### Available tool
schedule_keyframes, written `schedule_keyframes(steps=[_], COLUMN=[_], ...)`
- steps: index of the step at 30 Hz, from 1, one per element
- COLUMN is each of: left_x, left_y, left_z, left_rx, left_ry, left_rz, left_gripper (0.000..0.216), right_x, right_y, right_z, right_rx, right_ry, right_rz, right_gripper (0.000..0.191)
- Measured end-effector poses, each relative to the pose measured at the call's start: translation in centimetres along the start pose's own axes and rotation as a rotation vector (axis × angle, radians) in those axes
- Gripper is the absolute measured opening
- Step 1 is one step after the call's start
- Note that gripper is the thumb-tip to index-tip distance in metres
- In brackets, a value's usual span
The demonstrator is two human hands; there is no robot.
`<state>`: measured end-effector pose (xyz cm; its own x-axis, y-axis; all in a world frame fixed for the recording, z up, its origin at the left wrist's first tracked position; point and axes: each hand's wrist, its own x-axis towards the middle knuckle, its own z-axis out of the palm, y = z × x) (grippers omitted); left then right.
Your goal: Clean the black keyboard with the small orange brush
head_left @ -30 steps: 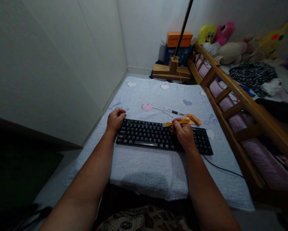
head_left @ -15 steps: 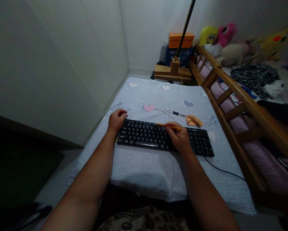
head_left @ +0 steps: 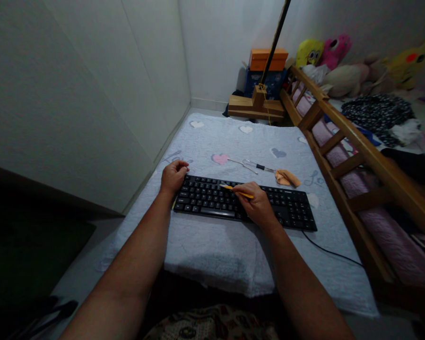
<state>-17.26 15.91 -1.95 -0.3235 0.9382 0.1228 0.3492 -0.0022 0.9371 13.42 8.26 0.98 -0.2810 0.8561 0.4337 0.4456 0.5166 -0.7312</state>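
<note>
A black keyboard [head_left: 212, 200] lies flat on the cloth-covered surface. At its upper left corner rests my left hand [head_left: 174, 175], fingers curled and closed around the edge. My right hand [head_left: 255, 202] is over the middle of the keys, closed on a slim yellow-handled tool [head_left: 246, 194]. The tool's pale tip points left and hovers at or touches the upper key rows; I cannot tell which. Behind the keyboard lie a crumpled orange-tan cloth [head_left: 286, 178], a thin metal tool with a dark grip [head_left: 260, 166], and a thin whitish stick [head_left: 248, 167].
A pale blue blanket [head_left: 212, 250] with heart prints covers the surface. The keyboard's cable [head_left: 334, 250] runs off to the right. A wooden bed rail [head_left: 354, 141] borders the right side, a pale panel [head_left: 134, 94] the left. Beyond stand a wooden stand [head_left: 256, 106] and an orange box [head_left: 268, 60].
My right hand has shifted left along the keyboard with the yellow-handled tool, whose pale tip now shows. My left hand stays at the keyboard's corner.
</note>
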Motion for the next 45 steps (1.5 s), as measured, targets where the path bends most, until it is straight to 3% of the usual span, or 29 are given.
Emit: schedule_keyframes(steps=[8, 22, 27, 33, 37, 45], left_x=[0.1, 0.0, -0.1, 0.0, 0.1, 0.0], left_y=[0.0, 0.0, 0.1, -0.3, -0.4, -0.1], left_z=[0.0, 0.0, 0.0, 0.0, 0.0, 0.0], left_rx=[-0.001, -0.018, -0.014, -0.006, 0.007, 0.015], left_ry=[-0.004, 0.001, 0.002, 0.000, -0.001, -0.015], left_rz=[-0.001, -0.005, -0.013, 0.004, 0.013, -0.014], left_gripper=[0.017, 0.016, 0.015, 0.017, 0.017, 0.017], right_x=[-0.1, 0.0, 0.0, 0.4, 1.8, 5.6], right_y=[-0.1, 0.0, 0.0, 0.7, 1.1, 1.7], right_z=[-1.1, -3.3, -3.9, -2.8, -2.5, -1.4], right_rx=[-0.096, -0.205, -0.136, 0.050, 0.144, 0.209], right_ry=[0.075, 0.182, 0.234, 0.254, 0.248, 0.137], right_rz=[-0.032, 0.048, 0.120, 0.219, 0.311, 0.334], right_gripper=[0.017, 0.016, 0.013, 0.017, 0.026, 0.036])
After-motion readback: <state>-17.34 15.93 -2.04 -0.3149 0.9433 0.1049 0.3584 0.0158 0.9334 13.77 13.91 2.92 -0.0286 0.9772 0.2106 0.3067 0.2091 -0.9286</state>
